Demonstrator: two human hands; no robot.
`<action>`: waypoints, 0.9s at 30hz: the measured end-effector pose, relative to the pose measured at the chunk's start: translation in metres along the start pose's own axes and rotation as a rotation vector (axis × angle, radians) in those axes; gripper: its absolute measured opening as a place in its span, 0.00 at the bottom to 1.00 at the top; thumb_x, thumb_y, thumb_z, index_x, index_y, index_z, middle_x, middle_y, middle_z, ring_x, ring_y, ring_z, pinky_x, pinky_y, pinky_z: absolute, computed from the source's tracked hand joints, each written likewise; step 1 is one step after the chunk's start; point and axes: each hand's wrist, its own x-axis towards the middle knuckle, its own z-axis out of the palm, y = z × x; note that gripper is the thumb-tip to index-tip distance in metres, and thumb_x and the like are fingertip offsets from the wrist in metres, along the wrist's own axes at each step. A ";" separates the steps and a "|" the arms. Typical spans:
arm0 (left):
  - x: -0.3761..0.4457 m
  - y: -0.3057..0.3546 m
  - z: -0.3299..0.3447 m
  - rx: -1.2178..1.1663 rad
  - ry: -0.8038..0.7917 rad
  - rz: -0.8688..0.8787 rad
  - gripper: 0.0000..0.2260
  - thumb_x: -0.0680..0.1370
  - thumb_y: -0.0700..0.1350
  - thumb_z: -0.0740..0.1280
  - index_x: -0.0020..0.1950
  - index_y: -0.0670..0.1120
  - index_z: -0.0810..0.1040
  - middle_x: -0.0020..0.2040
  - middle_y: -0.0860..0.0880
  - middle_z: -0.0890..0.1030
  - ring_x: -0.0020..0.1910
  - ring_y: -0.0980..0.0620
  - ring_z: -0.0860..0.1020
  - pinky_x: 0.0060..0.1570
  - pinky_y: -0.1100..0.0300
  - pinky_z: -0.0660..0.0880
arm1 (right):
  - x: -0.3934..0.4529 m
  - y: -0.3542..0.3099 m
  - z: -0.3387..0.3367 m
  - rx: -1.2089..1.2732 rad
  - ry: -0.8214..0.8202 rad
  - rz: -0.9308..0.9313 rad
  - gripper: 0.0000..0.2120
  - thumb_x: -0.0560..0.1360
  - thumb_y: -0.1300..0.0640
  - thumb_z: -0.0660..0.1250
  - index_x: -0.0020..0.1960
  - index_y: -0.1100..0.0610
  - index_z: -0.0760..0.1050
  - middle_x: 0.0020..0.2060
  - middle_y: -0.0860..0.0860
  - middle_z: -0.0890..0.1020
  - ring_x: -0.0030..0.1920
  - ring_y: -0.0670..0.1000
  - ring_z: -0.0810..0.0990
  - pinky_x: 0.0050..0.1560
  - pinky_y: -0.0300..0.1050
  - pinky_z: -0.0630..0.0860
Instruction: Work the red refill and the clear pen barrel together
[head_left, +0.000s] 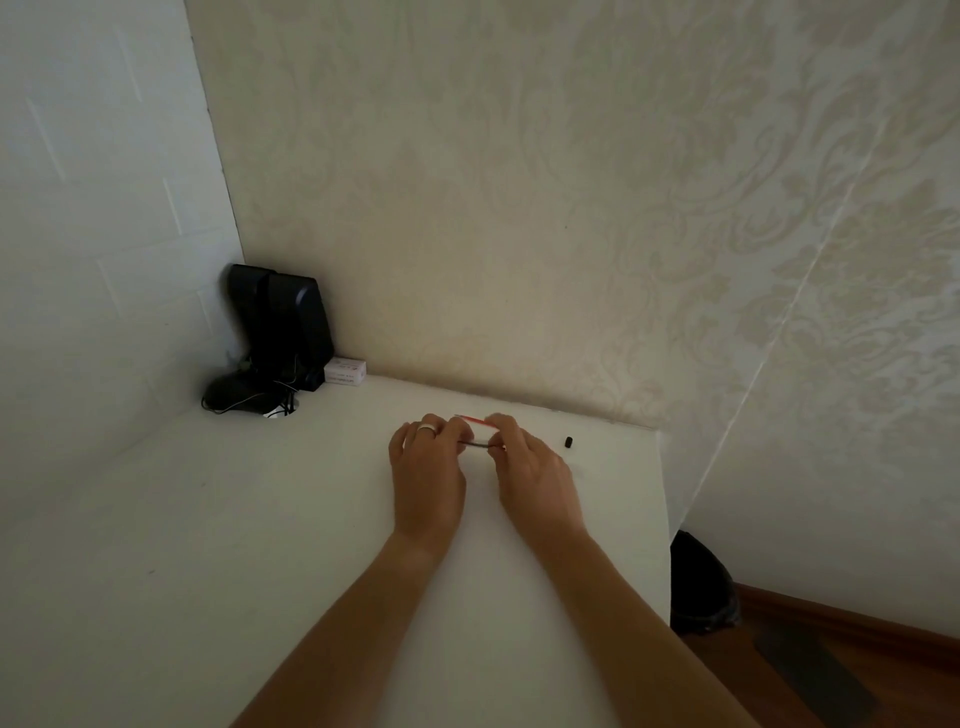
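Note:
Both my hands meet near the far edge of a white table (260, 519). My left hand (428, 478), with a ring on one finger, pinches one end of a thin dark rod-like piece (475, 443). My right hand (535, 475) pinches its other end. A thin red pen-like stick (475, 420) lies just beyond my fingertips, close to the wall; I cannot tell whether a finger touches it. A small black cap (569, 442) lies on the table to the right of my right hand.
Two black speakers (283, 327) with tangled cables (249, 400) stand in the far left corner, a small white box (345, 372) beside them. The table's right edge drops to a wooden floor (857, 670) with a dark bin (698, 582).

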 end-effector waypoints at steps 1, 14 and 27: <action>0.000 0.000 0.000 -0.006 0.000 -0.005 0.11 0.77 0.35 0.69 0.51 0.51 0.81 0.46 0.51 0.80 0.48 0.50 0.78 0.61 0.55 0.70 | 0.000 -0.003 -0.002 0.031 0.013 -0.026 0.16 0.80 0.60 0.62 0.67 0.51 0.70 0.57 0.49 0.81 0.50 0.53 0.82 0.43 0.48 0.79; 0.001 0.002 -0.003 -0.058 -0.028 0.026 0.09 0.78 0.36 0.68 0.52 0.50 0.81 0.47 0.51 0.80 0.49 0.50 0.77 0.58 0.59 0.68 | 0.001 0.001 0.002 0.146 0.079 0.031 0.11 0.80 0.65 0.61 0.61 0.58 0.73 0.52 0.53 0.81 0.50 0.54 0.80 0.49 0.50 0.79; 0.002 0.001 -0.002 -0.077 -0.075 0.059 0.08 0.79 0.39 0.67 0.53 0.51 0.81 0.49 0.53 0.81 0.49 0.51 0.79 0.54 0.63 0.63 | 0.002 0.006 0.004 0.010 0.206 0.055 0.03 0.79 0.61 0.63 0.47 0.57 0.75 0.39 0.51 0.78 0.34 0.52 0.75 0.33 0.45 0.72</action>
